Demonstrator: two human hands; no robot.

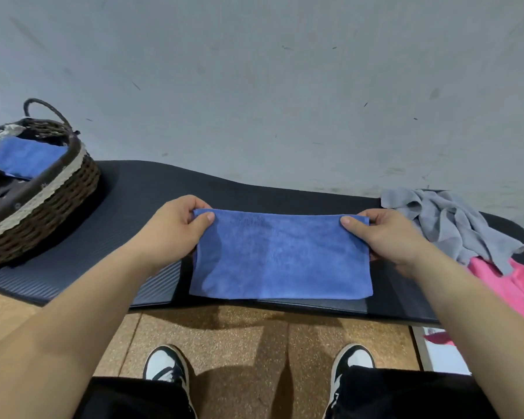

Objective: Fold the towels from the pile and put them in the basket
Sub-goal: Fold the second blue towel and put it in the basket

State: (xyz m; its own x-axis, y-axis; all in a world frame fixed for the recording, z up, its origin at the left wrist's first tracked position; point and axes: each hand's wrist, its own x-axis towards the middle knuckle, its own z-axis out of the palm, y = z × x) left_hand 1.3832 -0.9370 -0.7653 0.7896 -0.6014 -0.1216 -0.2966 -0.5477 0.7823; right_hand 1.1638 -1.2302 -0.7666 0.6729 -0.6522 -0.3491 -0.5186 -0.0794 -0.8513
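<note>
Left hand (176, 228) and right hand (384, 237) each pinch far corner of blue towel (280, 258), thumbs on top, grip narrow on cloth. Towel lies as flat folded rectangle on black ribbed mat (127, 207) covering desk, near front edge. Wicker basket (73, 192) at left holds second blue towel (28, 157), folded. Pile at right: crumpled grey towel (454, 225) over pink towel (508, 285).
</note>
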